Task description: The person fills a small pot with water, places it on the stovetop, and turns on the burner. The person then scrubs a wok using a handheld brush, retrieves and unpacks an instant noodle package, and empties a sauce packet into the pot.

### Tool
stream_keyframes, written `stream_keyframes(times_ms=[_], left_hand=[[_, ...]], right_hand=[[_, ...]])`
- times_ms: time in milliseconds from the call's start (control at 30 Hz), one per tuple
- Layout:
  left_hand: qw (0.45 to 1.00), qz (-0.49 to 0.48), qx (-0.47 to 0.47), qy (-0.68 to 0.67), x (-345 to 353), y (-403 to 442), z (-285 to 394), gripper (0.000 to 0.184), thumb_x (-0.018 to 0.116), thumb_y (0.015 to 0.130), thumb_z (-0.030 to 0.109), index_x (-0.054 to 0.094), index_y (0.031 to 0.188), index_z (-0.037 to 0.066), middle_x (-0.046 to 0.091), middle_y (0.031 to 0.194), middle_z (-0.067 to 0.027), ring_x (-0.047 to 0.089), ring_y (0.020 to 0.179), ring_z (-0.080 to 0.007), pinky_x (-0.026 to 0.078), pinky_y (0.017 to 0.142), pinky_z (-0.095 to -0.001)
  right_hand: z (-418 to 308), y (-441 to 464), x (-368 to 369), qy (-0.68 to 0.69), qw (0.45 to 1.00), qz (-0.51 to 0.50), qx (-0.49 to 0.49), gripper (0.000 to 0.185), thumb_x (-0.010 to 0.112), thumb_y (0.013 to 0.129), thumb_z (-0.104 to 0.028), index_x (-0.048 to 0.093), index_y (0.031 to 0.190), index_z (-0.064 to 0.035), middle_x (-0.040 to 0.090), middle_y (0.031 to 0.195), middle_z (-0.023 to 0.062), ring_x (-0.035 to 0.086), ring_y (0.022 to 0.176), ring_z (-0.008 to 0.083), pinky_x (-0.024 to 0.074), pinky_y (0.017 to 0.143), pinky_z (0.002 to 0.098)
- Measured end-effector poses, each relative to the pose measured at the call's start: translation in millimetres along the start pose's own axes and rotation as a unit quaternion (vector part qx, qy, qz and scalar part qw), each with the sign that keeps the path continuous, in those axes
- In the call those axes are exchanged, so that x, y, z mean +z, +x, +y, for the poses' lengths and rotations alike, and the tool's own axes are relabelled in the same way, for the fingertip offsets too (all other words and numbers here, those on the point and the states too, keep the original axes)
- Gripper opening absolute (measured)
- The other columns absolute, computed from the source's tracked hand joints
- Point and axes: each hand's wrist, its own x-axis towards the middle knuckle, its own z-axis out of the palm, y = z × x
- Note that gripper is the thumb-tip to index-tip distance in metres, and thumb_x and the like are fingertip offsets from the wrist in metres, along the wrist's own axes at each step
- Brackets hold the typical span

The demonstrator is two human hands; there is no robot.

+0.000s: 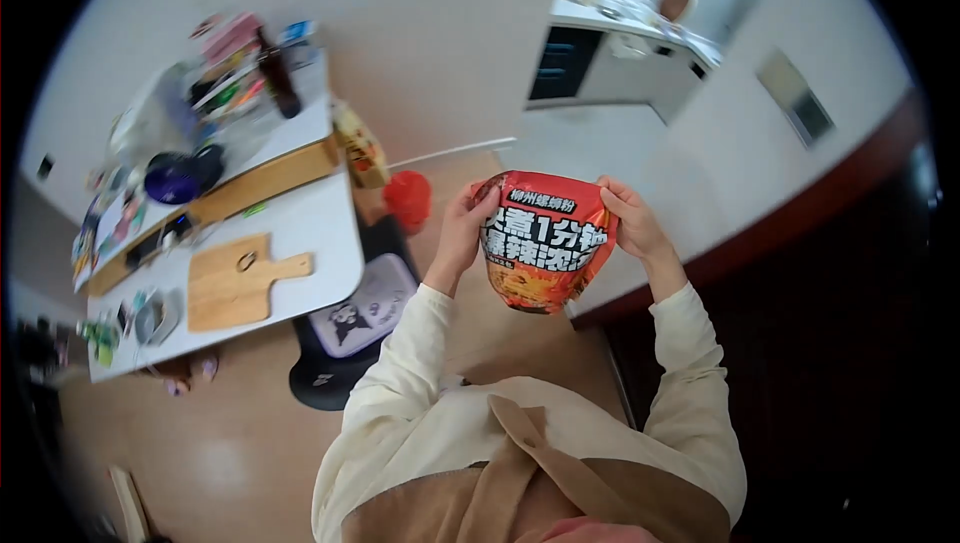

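Observation:
Held up in front of me is a red noodle packet [545,243] with large white Chinese print and a food picture near its lower end. My left hand [467,228] grips its left edge, the thumb lying on the front. At the upper right corner, my right hand [634,219] pinches the packet between thumb and fingers. The packet looks closed along the top, and its back is hidden from me.
A white desk [310,208] on the left bears a wooden cutting board [230,288] and a raised shelf with a dark bottle [277,73]. A cushioned chair [365,308] and a red bag [407,200] are beside it. A kitchen counter [600,18] stands beyond the doorway.

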Motion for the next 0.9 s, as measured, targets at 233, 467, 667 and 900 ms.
stream_keyframes(times_ms=[233, 467, 667, 900], left_hand=[[0.977, -0.153, -0.122, 0.09, 47, 25, -42, 0.032, 0.053, 0.089, 0.032, 0.065, 0.089, 0.003, 0.063, 0.078, -0.0016, 0.057, 0.077, -0.0098, 0.043, 0.073, -0.0231], [0.886, -0.332, -0.248, 0.211, 27, 70, 7, 0.051, 0.048, 0.09, 0.046, 0.065, 0.097, -0.002, 0.066, 0.09, -0.0099, 0.061, 0.087, -0.0177, 0.044, 0.086, -0.0296], [0.937, -0.297, -0.153, 0.097, -30, 75, -57, 0.037, 0.06, 0.086, 0.033, 0.059, 0.108, 0.004, 0.06, 0.108, -0.0033, 0.053, 0.101, -0.0137, 0.039, 0.091, -0.0307], [0.985, -0.08, -0.14, -0.06, -65, 172, -65, 0.026, 0.056, 0.089, 0.025, 0.06, 0.104, 0.004, 0.063, 0.097, 0.0, 0.055, 0.084, -0.0088, 0.041, 0.08, -0.0251]], right_hand=[[-9, -96, -36, -0.07, 0.982, 0.168, -0.043, 0.019, 0.043, 0.096, -0.021, 0.051, 0.087, -0.0063, 0.053, 0.082, -0.0038, 0.047, 0.076, 0.0033, 0.0403, 0.071, 0.02], [-15, -72, -59, -0.187, 0.965, 0.181, -0.025, 0.02, 0.042, 0.096, -0.019, 0.052, 0.088, -0.0044, 0.052, 0.082, -0.0032, 0.045, 0.078, 0.0038, 0.0379, 0.074, 0.0197], [15, -13, -71, -0.084, 0.982, 0.163, -0.039, 0.019, 0.042, 0.096, -0.019, 0.053, 0.094, -0.0031, 0.052, 0.085, -0.0021, 0.047, 0.08, 0.0044, 0.0401, 0.075, 0.0205], [1, 128, -105, -0.106, 0.975, 0.195, 0.033, 0.02, 0.043, 0.096, -0.021, 0.052, 0.095, -0.0034, 0.052, 0.087, -0.0012, 0.05, 0.082, 0.0042, 0.0431, 0.075, 0.0207]])
